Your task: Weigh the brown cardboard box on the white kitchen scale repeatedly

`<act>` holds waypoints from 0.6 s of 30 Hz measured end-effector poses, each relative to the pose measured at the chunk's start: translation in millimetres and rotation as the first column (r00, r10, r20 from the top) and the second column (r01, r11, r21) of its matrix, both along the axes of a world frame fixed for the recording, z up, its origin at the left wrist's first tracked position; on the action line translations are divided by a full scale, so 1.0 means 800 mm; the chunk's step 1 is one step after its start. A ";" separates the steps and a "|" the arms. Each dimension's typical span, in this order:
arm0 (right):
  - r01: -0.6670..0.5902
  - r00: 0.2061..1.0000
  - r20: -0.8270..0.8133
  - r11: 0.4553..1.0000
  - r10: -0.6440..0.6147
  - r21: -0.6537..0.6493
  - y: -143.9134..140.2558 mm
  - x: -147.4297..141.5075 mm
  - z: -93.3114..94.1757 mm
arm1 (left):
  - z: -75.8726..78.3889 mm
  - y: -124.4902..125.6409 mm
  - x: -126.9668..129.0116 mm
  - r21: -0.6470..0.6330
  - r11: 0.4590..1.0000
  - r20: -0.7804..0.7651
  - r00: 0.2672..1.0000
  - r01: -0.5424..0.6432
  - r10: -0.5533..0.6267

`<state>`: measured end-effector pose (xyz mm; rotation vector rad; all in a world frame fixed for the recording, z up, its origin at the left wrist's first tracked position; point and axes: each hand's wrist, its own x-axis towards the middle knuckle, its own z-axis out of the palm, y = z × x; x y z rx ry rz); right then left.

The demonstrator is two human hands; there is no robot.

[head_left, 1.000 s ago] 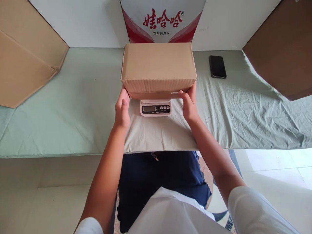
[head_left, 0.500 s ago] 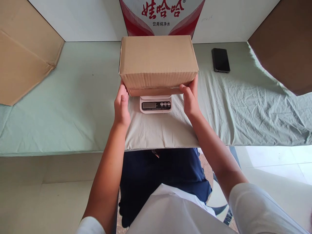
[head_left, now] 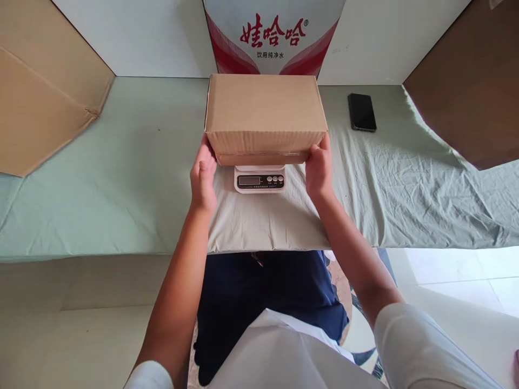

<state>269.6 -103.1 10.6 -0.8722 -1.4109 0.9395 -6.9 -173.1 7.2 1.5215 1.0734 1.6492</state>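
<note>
A brown cardboard box [head_left: 265, 108] is held between my two hands, over a white digital kitchen scale [head_left: 259, 187]. Its near face leans towards me, and a strip of clear tape runs along the lower edge. My left hand [head_left: 204, 175] grips the box's left side near the bottom, with its other fingers partly hidden. On the other side, my right hand [head_left: 319, 167] has its thumb on the near face and its fingers round the right edge. Only the scale's front panel shows, its display looking blank; whether the box rests fully on the platform is hidden.
A black phone [head_left: 362, 112] lies on the green cloth [head_left: 154, 205] to the right. Behind the box stands a white and red carton [head_left: 273, 38]. Large cardboard panels [head_left: 44, 92] rise at left and right. The table's front edge is close to me.
The view has tilted slightly, so the surroundings sit lower. My right hand's thumb has shifted towards the box's right edge. Both hands still hold the box over the scale.
</note>
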 end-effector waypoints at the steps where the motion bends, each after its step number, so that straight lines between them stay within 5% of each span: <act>1: -0.007 1.000 -0.011 1.000 0.007 -0.002 -0.002 -0.006 0.000 | 0.005 0.002 0.005 -0.004 1.000 0.005 1.000 0.018 -0.018; 6: 0.021 0.999 -0.031 0.999 -0.019 0.047 0.023 -0.023 0.016 | 0.043 0.032 0.009 0.019 0.999 0.044 0.998 0.039 -0.040; 10: 0.039 0.999 -0.033 0.996 -0.036 0.081 0.087 -0.030 0.043 | 0.064 0.098 -0.003 -0.041 0.999 0.053 0.999 0.005 -0.003; 14: 0.060 0.994 -0.094 0.996 -0.054 0.062 0.138 -0.049 0.052 | 0.055 0.169 -0.004 -0.156 0.987 0.170 0.984 -0.034 0.061; 18: 0.046 0.992 -0.118 0.999 -0.045 0.005 0.154 -0.062 0.031 | 0.025 0.193 0.003 -0.270 0.961 0.246 0.960 -0.063 0.132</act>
